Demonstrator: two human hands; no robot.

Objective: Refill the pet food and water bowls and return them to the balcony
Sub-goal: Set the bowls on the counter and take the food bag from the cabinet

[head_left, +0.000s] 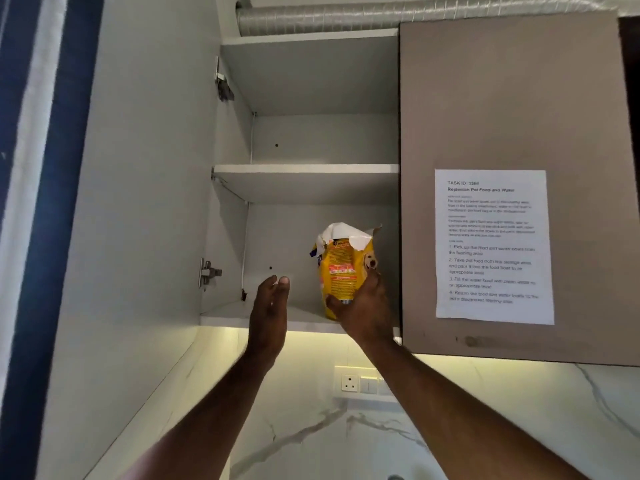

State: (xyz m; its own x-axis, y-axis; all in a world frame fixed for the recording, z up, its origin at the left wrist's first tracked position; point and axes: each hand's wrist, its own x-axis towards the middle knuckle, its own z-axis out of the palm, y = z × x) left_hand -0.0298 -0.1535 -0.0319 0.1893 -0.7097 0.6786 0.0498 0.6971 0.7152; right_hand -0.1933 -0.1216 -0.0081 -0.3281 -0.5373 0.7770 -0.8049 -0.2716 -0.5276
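A yellow pet food bag (341, 265) with a torn-open white top stands upright on the lowest shelf (235, 315) of an open wall cabinet. My right hand (363, 310) wraps around the bag's lower part, thumb on the left side and fingers on the right. My left hand (270, 306) is raised to the left of the bag, fingers straight and together, holding nothing and apart from the bag. No bowls are in view.
The cabinet's left door (138, 168) stands swung open; the right door (512, 98) is closed and carries a printed task sheet (493, 247). The upper shelf (304, 168) holds nothing. A wall socket (349, 382) sits on the marble backsplash below, and a ribbed duct (346, 15) runs above.
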